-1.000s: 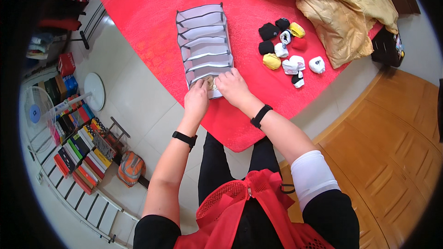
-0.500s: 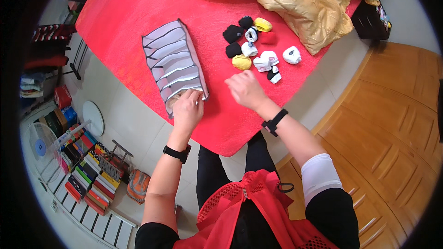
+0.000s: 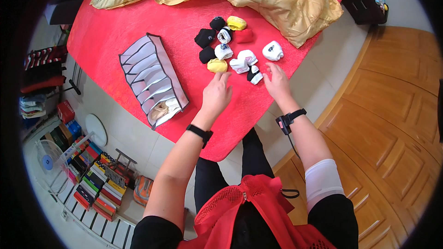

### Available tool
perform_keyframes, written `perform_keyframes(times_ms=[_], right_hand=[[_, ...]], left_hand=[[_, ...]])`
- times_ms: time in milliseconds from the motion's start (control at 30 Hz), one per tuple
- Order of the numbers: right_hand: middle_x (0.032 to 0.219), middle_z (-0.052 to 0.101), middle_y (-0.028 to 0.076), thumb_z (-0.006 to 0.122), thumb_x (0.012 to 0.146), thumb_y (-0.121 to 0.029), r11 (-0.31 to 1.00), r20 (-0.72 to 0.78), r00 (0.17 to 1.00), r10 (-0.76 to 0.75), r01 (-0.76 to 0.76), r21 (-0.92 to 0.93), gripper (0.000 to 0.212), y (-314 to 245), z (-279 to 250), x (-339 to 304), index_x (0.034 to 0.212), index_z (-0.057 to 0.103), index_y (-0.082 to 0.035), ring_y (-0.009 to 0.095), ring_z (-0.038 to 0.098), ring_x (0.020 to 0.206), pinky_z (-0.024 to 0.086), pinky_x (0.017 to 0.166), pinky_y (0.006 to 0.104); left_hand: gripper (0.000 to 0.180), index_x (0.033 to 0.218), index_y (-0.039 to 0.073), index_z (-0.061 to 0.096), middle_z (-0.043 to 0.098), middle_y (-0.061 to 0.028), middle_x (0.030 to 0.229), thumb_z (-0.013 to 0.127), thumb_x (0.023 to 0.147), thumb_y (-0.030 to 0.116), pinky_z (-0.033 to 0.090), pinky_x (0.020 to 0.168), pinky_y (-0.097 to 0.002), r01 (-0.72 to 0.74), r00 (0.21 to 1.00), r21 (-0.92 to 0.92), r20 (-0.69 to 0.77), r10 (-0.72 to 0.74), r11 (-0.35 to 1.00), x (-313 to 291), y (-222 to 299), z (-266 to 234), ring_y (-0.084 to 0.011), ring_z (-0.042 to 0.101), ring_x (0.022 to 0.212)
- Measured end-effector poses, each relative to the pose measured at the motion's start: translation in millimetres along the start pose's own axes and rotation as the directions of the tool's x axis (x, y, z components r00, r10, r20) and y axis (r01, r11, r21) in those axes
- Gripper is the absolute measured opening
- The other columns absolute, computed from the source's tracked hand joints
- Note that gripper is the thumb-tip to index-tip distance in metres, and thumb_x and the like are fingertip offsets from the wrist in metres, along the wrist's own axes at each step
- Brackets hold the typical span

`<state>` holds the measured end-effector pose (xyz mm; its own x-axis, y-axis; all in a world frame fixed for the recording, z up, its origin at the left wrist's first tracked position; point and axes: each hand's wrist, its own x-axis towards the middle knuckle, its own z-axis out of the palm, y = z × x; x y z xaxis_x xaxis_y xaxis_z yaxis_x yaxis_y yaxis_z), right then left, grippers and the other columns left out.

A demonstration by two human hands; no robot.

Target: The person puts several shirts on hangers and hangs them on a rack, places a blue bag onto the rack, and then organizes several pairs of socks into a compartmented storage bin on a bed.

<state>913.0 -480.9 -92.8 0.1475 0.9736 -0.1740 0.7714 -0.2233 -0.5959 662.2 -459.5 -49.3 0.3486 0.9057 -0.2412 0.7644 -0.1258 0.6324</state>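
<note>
My left hand (image 3: 217, 93) is empty and hovers over the red bed cover, its fingers apart just below a yellow rolled sock (image 3: 217, 65). To the right, my right hand (image 3: 277, 83) is open beside a black-and-white rolled sock (image 3: 254, 75). Above them lies a cluster of rolled socks: a red one (image 3: 243, 36), white ones (image 3: 224, 51), black ones (image 3: 205, 38) and another yellow one (image 3: 236, 23). A white rolled sock (image 3: 272, 50) lies apart at the right. On the left rests a grey-white divided organizer (image 3: 152, 76) with dark edging; beige and white socks (image 3: 162, 110) fill its nearest compartments.
A gold quilt (image 3: 286, 4) is bunched along the bed's far side. Wooden cabinet doors (image 3: 387, 110) stand at the right. A fan (image 3: 48, 161), several books (image 3: 99, 180) and an orange bag (image 3: 143, 189) are on the left. The bed's corner edge is nearest me.
My left hand has left the organizer's near end and moved right toward the socks. My right hand has moved right. The organizer and socks appear shifted left in view.
</note>
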Motion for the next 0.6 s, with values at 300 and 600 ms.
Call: perform_keyframes(times_ms=[300,600], right_hand=[[0.129,0.062,0.023,0.073,0.085,-0.011,0.997,0.005,0.997,-0.082,0.082,-0.005,0.056,-19.1,37.2,52.5,0.137,0.054,0.0,0.041,0.058,0.12,0.046,0.105,0.0464],[0.111,0.069,0.018,0.074,0.081,-0.011,0.969,0.112,0.977,-0.182,0.198,-0.149,0.04,-12.2,49.2,76.0,0.118,0.062,-0.006,0.038,0.064,0.107,0.05,0.096,0.0477]], left_hand=[[0.047,0.129,0.005,0.053,0.06,-0.0147,0.132,0.066,0.084,0.006,0.057,0.085,-0.0454,-0.066,0.994,0.086,-0.085,0.074,0.994,70.2,-1.7,61.5,-0.0361,0.064,0.113],[0.028,0.106,0.004,0.061,0.061,-0.0133,0.103,0.072,0.082,0.013,0.058,0.074,-0.0444,-0.039,0.998,0.228,-0.039,0.049,0.973,77.4,-10.6,80.0,-0.033,0.065,0.096]])
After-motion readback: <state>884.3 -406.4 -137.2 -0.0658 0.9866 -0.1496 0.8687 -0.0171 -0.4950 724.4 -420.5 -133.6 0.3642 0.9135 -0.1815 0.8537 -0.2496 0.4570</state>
